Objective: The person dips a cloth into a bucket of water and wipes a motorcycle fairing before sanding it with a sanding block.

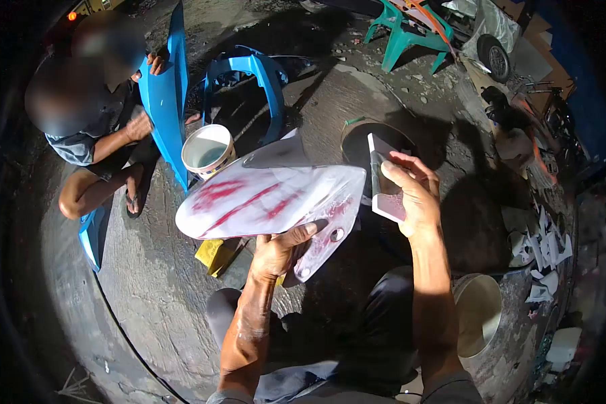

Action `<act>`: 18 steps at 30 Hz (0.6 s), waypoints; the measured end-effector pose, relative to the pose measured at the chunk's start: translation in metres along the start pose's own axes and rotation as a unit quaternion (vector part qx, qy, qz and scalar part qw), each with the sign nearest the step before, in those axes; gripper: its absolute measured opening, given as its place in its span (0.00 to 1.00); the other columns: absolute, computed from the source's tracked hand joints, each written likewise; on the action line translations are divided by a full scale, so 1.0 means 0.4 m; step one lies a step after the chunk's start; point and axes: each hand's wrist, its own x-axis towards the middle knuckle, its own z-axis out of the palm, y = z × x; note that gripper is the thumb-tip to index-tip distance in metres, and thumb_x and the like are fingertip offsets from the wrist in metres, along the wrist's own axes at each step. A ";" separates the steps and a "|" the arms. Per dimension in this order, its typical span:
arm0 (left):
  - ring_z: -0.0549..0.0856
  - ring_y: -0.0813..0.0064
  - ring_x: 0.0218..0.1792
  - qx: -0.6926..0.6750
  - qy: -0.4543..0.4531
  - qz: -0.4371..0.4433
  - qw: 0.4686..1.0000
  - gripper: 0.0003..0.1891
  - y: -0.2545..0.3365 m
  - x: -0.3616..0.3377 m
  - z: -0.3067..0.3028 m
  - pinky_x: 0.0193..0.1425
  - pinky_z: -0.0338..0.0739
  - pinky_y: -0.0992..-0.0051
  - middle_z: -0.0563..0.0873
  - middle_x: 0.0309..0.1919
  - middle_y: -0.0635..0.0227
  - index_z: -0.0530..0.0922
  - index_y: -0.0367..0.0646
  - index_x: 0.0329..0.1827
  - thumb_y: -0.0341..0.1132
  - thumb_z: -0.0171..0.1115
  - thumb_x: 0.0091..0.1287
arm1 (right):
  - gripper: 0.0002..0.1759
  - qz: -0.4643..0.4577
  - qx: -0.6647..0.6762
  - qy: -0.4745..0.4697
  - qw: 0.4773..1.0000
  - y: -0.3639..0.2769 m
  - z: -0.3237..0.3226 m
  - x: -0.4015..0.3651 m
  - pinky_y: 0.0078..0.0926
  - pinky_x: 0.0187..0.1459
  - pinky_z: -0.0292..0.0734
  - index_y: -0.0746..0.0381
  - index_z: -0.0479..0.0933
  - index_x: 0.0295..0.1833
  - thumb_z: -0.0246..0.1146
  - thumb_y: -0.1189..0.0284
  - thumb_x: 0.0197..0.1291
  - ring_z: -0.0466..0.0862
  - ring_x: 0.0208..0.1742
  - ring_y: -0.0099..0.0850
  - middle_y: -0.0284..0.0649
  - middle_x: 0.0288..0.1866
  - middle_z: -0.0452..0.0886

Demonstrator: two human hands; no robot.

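Observation:
My left hand [274,256] grips a curved vehicle body panel [249,198] from below, with the thumb over its near edge. The panel is whitish with red patches and streaks, and has a round hole near its lower right corner. To the right of the panel, my right hand [416,192] is closed on a pale pinkish block [388,207] with a dark band across its middle. A small gap separates the block from the panel. The fingers behind the block are partly hidden.
At the left, another person's hand [140,126] is at a tall blue panel [165,101]. A water bucket [209,149], a yellow block [210,256], a dark tub [357,131] and a pale bucket [478,313] stand around me. A green chair [400,44] is farther back.

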 end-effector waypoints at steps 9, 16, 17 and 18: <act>0.81 0.73 0.50 0.126 0.044 0.022 0.991 0.21 -0.028 0.010 -0.016 0.55 0.77 0.72 0.84 0.48 0.65 0.78 0.36 0.57 0.24 0.72 0.60 | 0.18 -0.082 -0.134 -0.028 0.987 0.033 0.003 -0.011 0.24 0.49 0.74 0.66 0.80 0.49 0.75 0.76 0.52 0.79 0.45 0.25 0.37 0.43 0.81; 0.82 0.67 0.54 0.067 0.045 0.025 0.996 0.25 -0.026 0.005 -0.022 0.61 0.77 0.67 0.83 0.53 0.61 0.75 0.35 0.61 0.20 0.71 0.59 | 0.18 -0.064 -0.121 -0.031 0.990 0.048 0.014 -0.015 0.27 0.51 0.74 0.65 0.79 0.50 0.74 0.77 0.53 0.78 0.46 0.25 0.38 0.46 0.80; 0.82 0.65 0.56 0.052 0.049 0.024 0.997 0.26 -0.020 0.008 -0.018 0.63 0.78 0.66 0.82 0.55 0.60 0.74 0.35 0.62 0.18 0.69 0.59 | 0.18 -0.068 -0.108 -0.032 0.991 0.051 0.016 -0.018 0.27 0.51 0.74 0.65 0.78 0.50 0.73 0.77 0.54 0.78 0.46 0.25 0.38 0.46 0.80; 0.82 0.64 0.57 0.030 0.042 0.034 0.998 0.26 -0.014 0.005 -0.011 0.64 0.78 0.64 0.82 0.55 0.59 0.73 0.34 0.62 0.17 0.68 0.60 | 0.18 -0.073 -0.095 -0.032 0.992 0.055 0.019 -0.022 0.27 0.52 0.74 0.65 0.78 0.50 0.73 0.78 0.55 0.77 0.47 0.25 0.38 0.46 0.80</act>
